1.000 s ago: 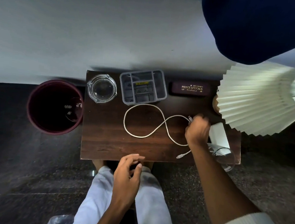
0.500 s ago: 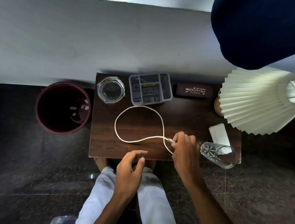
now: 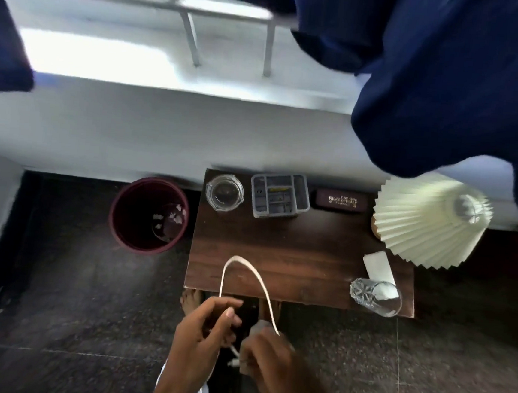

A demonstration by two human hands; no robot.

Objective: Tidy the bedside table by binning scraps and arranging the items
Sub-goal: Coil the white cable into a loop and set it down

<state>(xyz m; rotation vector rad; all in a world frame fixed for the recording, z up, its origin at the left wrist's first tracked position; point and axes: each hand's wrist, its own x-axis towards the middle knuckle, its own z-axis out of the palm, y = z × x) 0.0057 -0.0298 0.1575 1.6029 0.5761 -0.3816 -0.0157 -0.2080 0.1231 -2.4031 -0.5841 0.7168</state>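
- Dark wooden bench (image 3: pixel 303 250) under a window sill w/ blue curtains; speckled dark floor around it.
- White cable (image 3: pixel 246 278): one loop arches over the near-left bench edge, both strands run down off the edge to the hands, which are held in front of the bench above the floor.
- Right hand (image 3: pixel 268 358): grip pressed together on the cable; the plug end pokes out at its left side. Left hand (image 3: pixel 204 339): fingers half curled, thumb and forefinger near the other strand; can't tell if it actually pinches, pic is blurred.
- Step in hand, as I read it: gathering the cable to coil it.
- Next move prob needs: left hand takes the loop, right hand winds turns round it, keep slack off the bench edge so nothing gets dragged, then lay the coil on bare wood.
- Far row, left to right: glass ashtray (image 3: pixel 224 192), grey organiser tray (image 3: pixel 279 195), dark specs case (image 3: pixel 342 200).
- Right side: pleated lamp shade (image 3: pixel 427 223), white pad (image 3: pixel 378 266), cut-glass tumbler (image 3: pixel 374 296) at the near-right corner, close to the edge; could tip if knocked.
- Maroon bin (image 3: pixel 149 215) on the floor just left of the bench, white scraps inside, so binning looks done.
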